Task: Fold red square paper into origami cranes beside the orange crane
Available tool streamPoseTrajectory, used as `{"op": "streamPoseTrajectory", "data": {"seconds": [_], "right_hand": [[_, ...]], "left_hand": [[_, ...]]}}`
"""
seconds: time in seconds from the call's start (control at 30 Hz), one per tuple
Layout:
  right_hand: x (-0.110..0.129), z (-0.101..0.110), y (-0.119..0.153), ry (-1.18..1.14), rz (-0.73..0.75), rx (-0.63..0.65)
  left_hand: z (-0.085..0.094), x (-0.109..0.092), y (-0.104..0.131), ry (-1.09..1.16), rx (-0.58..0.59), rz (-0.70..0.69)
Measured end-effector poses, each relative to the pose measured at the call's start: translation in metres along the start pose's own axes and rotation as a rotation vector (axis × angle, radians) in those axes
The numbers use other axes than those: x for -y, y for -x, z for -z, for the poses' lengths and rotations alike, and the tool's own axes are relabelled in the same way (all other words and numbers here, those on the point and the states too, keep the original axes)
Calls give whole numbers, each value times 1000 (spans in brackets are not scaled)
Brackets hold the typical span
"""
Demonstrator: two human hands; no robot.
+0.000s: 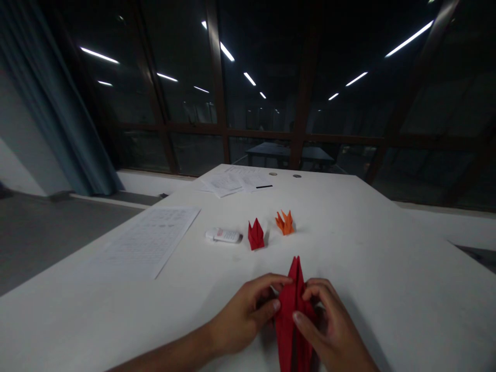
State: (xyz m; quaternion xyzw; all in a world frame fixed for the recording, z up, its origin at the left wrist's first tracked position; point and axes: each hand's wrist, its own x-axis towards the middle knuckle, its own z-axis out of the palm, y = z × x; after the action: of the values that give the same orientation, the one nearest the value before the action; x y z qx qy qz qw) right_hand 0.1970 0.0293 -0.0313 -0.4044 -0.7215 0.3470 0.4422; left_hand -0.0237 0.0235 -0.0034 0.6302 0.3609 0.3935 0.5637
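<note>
A long piece of folded red paper [285, 330] stands between my hands at the bottom centre, its two narrow points upward and a slit down its middle. My left hand [248, 312] pinches its left side between thumb and fingers. On the right side, my right hand [329, 323] grips it, with the thumb on the front face and the fingers curled at the edge. Beyond the hands, a small red folded paper figure [256, 235] and an orange one [285, 222] stand on the white table [387, 268].
Left of the small red figure lies a white tube-like object [223, 235]. A printed sheet [151, 240] is at the table's left, more papers [227, 182] with a black strip [264, 186] at the far end. Two small discs [296, 176] lie near the far edge.
</note>
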Motion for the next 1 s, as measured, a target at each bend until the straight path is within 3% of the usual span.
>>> {"op": "streamPoseTrajectory", "data": {"seconds": [0.17, 0.5, 0.8, 1.0], "right_hand": [[0, -2, -2, 164, 23, 42], [-14, -3, -3, 203, 48, 198], [-21, 1, -7, 156, 12, 211], [-29, 0, -10, 105, 56, 82]], "left_hand": [[-2, -2, 0, -8, 48, -18], [-4, -7, 1, 51, 57, -47], [-1, -1, 0, 105, 38, -24], [4, 6, -5, -10, -9, -13]]}}
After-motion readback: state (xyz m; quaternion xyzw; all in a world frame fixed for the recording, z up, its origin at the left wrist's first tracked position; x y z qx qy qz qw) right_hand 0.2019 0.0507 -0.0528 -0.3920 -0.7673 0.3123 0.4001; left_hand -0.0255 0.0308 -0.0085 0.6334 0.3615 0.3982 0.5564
